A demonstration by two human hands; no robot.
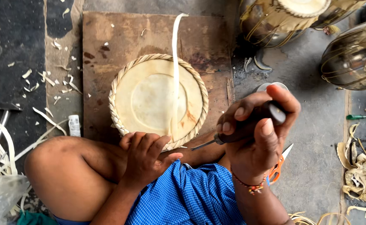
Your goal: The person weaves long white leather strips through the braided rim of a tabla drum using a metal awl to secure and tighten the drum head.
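— How far has that round hide drumhead (158, 99) got, there in the middle of the wooden board (104, 33)?

— Braided rim looks complete all round; one pale strip (175, 62) is loose across it, running toward the far edge.

— And the hands?

— Left hand (145, 158) rests on the near rim, fingers curled but gripping nothing. Right hand (256, 133) is clamped around a dark-handled awl (249, 123), tip just beside the rim

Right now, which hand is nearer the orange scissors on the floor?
Right. The right hand, holding a dark-handled tool, is directly over the scissors; the left hand rests across at the round woven-edged disc.
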